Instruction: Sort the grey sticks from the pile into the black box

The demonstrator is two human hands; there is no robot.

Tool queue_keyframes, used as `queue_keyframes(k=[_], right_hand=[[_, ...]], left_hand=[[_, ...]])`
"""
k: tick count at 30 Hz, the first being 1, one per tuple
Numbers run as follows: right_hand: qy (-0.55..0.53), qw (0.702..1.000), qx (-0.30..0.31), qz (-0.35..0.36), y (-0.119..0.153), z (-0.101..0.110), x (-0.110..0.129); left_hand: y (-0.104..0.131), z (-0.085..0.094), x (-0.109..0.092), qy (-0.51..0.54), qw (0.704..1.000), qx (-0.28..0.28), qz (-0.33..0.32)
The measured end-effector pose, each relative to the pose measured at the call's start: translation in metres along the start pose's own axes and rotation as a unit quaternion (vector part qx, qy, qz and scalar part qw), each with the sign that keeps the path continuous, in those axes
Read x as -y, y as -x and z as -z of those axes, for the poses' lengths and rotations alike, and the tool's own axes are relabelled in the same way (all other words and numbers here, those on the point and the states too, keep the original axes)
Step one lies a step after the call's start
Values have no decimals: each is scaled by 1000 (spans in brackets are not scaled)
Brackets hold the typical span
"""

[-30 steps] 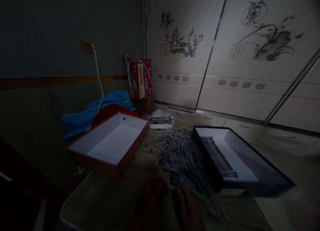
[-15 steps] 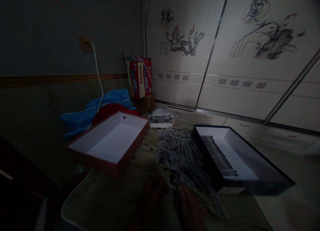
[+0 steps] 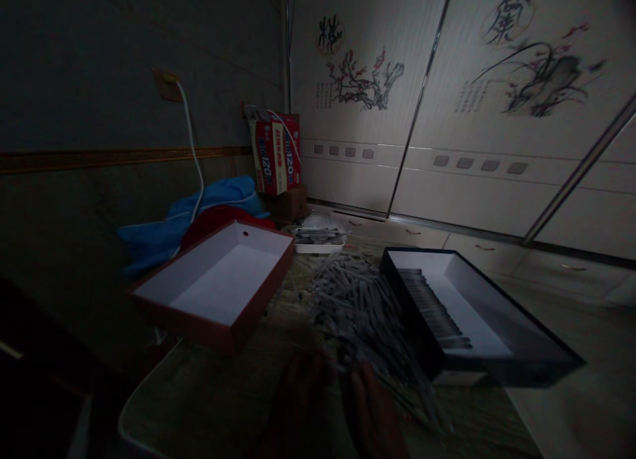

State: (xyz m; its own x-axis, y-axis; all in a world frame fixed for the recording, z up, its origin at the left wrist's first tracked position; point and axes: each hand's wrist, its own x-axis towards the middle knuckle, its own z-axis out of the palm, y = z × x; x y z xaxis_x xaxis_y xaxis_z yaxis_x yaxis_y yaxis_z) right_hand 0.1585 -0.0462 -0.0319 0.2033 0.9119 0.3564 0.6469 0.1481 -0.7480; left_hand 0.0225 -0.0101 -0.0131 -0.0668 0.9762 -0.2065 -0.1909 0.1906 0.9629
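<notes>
A: Very dark at bottom of frame. Left hand (image 3: 298, 399) and right hand (image 3: 370, 412) low on the table (image 3: 213, 406), close together, fingertips at the near end of the pile of thin grey sticks (image 3: 360, 313).

B: Clenched or released?

A: Cannot tell, either hand. Too dim, fingers blurred. Possibly touching a few sticks at the pile's near edge, nothing clearly pinched.

B: Pile location?

A: Mid-table, between two open boxes. Spread loose, running from the small white tray (image 3: 318, 244) at the far side down toward the hands.

B: Boxes?

A: Red box (image 3: 218, 283) left of pile, white inside, tilted, overhanging the table's left edge. Black box (image 3: 477, 313) just right of pile, white inside, neat row of sticks along its left wall.

B: Background?

A: Blue cloth (image 3: 199, 210) behind red box, white cable (image 3: 193, 148) from a wall socket hanging down to it. Red carton (image 3: 275, 154) in the corner. Sliding wardrobe doors (image 3: 447, 114) with ink-painted flowers behind.
</notes>
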Motion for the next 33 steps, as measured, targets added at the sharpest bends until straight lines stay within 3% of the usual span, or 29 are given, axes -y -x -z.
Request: queue_keyframes(k=[8,13,18,27,33], right_hand=[[-8,1000,28,3,1,-1,-2],[2,1000,-15,-9,3,-5,-6],[-10,1000,-1,4,1,-5,-4],[52,998,-20,43,17,-11,-23],[19,999,-47,3,13,-11,-23]], left_hand=[[-2,1,1,-8,1000,-23,-1],[1,0,-4,13,1000,-23,1],[3,1,-6,1,999,-36,-7],[5,0,-10,-31,999,-3,-19],[4,3,-5,29,998,-55,-3]])
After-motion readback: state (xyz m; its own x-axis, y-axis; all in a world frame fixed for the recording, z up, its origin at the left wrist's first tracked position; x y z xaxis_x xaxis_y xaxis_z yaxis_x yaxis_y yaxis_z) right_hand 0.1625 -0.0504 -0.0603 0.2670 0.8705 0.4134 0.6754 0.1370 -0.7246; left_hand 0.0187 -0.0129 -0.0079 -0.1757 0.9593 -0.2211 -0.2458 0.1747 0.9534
